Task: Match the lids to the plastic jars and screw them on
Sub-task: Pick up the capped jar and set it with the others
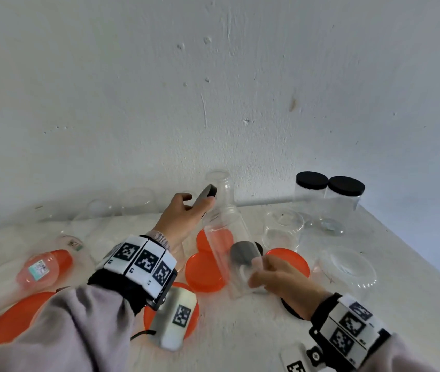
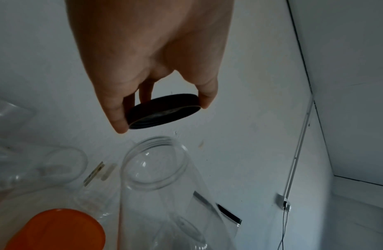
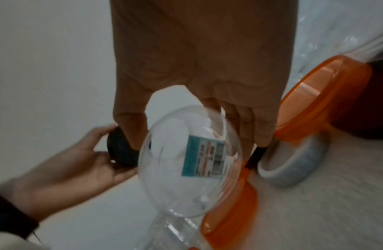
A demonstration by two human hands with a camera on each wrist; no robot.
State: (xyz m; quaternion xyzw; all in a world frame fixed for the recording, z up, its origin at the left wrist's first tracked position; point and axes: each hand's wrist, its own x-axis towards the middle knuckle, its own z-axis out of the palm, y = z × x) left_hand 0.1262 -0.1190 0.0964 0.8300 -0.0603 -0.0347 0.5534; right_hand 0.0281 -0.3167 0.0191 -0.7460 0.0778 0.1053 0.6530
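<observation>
My left hand (image 1: 200, 204) pinches a black lid (image 1: 207, 194) by its rim and holds it tilted just above the open mouth of a tall clear jar (image 1: 226, 242). My right hand (image 1: 261, 272) grips that jar near its base and tips its mouth away from me, toward the lid. In the left wrist view the black lid (image 2: 165, 110) sits between thumb and fingers of the left hand (image 2: 164, 115), a short gap above the jar's threaded mouth (image 2: 154, 162). In the right wrist view the right hand (image 3: 196, 135) curls round the jar's labelled base (image 3: 186, 160).
Two clear jars capped with black lids (image 1: 311, 181) (image 1: 346, 186) stand at the back right. Loose orange lids (image 1: 204, 272) (image 1: 288, 260) (image 1: 17, 315) lie on the white table (image 1: 240, 331). An orange-capped jar (image 1: 41, 267) lies at the left. Open clear jars (image 1: 283, 226) (image 1: 347, 267) stand near the right edge.
</observation>
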